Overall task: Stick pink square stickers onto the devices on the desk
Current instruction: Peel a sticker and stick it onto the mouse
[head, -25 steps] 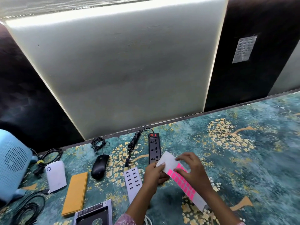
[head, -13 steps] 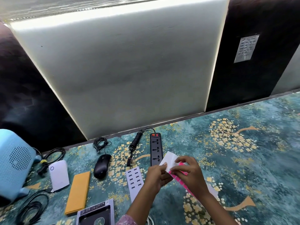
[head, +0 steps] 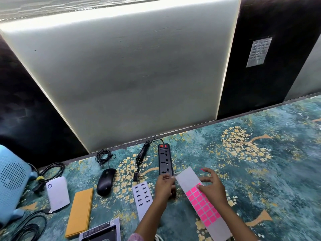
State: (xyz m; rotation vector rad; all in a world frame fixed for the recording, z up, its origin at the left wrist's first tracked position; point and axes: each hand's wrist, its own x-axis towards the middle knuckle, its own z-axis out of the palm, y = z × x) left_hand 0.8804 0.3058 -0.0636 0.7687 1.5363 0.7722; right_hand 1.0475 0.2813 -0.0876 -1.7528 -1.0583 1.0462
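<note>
Left hand [head: 164, 187] pinching the sticker sheet [head: 188, 178] taut, we peel 1 pink sticker [head: 193, 190] corner-first; right hand [head: 212, 188] grip we cannot tell.

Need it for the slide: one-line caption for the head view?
Left hand pinches the grey sheet of pink square stickers, right hand rests on it, beside a black power strip.

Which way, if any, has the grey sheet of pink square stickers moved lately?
Yes. The grey sticker sheet shifted slightly right, away from the black power strip.
</note>
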